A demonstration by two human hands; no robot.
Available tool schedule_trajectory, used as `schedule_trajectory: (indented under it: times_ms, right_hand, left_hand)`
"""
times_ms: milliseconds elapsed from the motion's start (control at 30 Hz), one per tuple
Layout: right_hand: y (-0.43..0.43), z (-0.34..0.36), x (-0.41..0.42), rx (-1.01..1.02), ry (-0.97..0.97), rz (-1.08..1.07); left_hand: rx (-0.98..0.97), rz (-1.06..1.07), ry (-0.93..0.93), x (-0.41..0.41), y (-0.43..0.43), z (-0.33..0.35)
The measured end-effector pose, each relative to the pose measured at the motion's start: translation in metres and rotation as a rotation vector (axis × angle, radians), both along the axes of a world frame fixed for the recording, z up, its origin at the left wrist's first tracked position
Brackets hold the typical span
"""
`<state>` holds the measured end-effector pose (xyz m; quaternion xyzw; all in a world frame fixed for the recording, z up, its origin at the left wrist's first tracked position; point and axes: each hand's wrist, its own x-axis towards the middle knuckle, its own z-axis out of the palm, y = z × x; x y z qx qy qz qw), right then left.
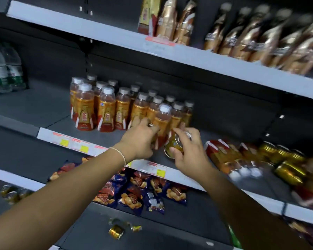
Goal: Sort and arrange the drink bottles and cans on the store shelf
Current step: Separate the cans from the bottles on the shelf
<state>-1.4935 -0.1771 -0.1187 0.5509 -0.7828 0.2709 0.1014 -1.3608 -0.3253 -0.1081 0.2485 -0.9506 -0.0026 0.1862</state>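
Note:
Several orange drink bottles (105, 112) with white caps stand in rows on the middle shelf (61, 141). My left hand (141, 139) grips the lower body of the front-right bottle (163, 118) in that group. My right hand (188, 152) holds a small gold can (173, 145), tilted on its side, just right of that bottle. To the right, more orange bottles (222, 156) lie toppled beside several gold cans (285, 163), all blurred.
Gold-wrapped bottles (251, 37) line the upper shelf. Water bottles (5, 69) stand at the far left of the middle shelf. Snack bags (139, 192) lie on the lower shelf, with loose gold cans (117, 230) in front and more cans (9, 192) at the left.

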Motion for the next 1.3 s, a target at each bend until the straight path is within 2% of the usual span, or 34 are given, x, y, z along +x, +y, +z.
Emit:
schedule_trajectory:
  times_ms: [533, 733, 1033, 1300]
  right_hand:
    - [0.385, 0.017, -0.081, 0.178, -0.320, -0.456]
    - [0.496, 0.017, -0.093, 0.195, -0.315, -0.625]
    - [0.603, 0.007, -0.137, 0.106, -0.301, -0.853]
    - [0.636, 0.003, -0.240, 0.151, -0.288, -0.897]
  left_hand:
    - [0.052, -0.525, -0.228, -0.139, 0.345, 0.016]
    - [0.078, -0.724, -0.404, -0.192, 0.452, 0.024]
    - [0.086, -0.837, -0.286, -0.282, 0.546, 0.005]
    - [0.124, -0.796, -0.078, -0.399, 0.584, -0.014]
